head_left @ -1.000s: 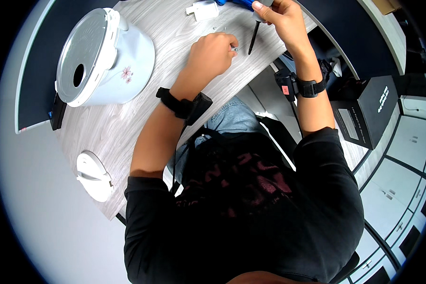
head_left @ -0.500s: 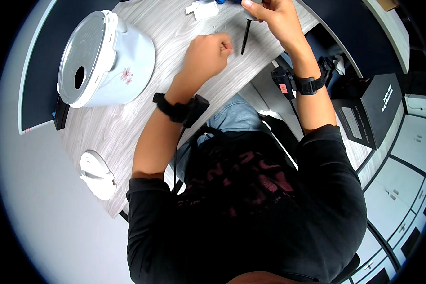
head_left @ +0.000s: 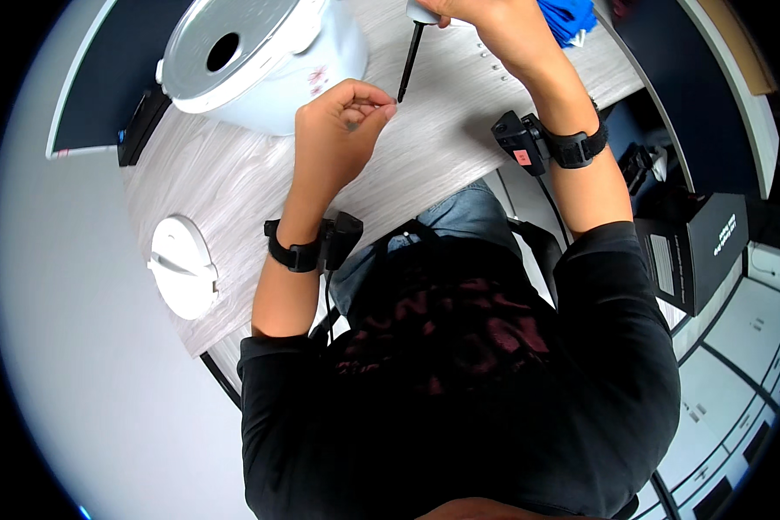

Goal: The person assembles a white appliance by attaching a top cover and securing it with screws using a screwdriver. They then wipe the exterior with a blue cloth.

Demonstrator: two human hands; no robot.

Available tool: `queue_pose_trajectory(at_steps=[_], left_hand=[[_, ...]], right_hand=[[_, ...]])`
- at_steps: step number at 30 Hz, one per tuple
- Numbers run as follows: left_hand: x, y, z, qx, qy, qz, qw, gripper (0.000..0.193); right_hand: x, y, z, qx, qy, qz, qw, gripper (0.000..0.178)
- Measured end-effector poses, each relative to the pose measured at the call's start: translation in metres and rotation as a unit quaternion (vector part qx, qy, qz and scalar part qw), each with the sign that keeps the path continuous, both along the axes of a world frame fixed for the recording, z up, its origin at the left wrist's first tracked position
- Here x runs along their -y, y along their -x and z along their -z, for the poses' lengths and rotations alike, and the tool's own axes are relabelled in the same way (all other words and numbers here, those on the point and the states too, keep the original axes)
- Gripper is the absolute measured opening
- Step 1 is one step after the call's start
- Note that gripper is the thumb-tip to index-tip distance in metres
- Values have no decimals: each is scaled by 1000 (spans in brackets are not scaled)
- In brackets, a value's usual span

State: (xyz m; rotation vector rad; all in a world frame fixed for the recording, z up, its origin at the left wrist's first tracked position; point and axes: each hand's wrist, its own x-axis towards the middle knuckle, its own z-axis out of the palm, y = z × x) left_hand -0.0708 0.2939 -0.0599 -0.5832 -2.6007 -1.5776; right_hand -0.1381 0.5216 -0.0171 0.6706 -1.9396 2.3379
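Observation:
Held in my right hand (head_left: 477, 19) is a screwdriver (head_left: 412, 61), its grey handle at the upper edge and its black shaft pointing down. My left hand (head_left: 338, 130) is closed in a pinch, thumb and forefinger meeting right beside the screwdriver's tip. Whatever lies between those fingertips is too small to make out. Behind the left hand stands a white rice cooker (head_left: 342, 48) with a pink flower print. Its grey lid (head_left: 264, 26) faces up and has a dark round hole. Several small screws (head_left: 495, 67) lie on the desk near my right forearm.
On the desk's left part lies a white oval cover (head_left: 184, 267). A blue cloth (head_left: 568, 19) sits at the far right. Dark partitions (head_left: 91, 78) border the wood-grain desk (head_left: 442, 143). A black box (head_left: 698, 247) stands right of my right arm.
My left hand has turned and its pinch now meets the screwdriver's tip. The screwdriver has come over toward it. The view has shifted, so the cooker appears farther right and higher.

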Motion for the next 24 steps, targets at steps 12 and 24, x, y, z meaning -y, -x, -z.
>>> queue_pose_trajectory(at_steps=[12,24], left_hand=[[34,-16,-4,-99,6,-36,994,26],[44,-14,-6,-86,-76,-36,993,22]], right_hand=[[54,-2,-19,-45,0,-52,998,18],[63,-1,-31,-52,-38,-128,990,23]])
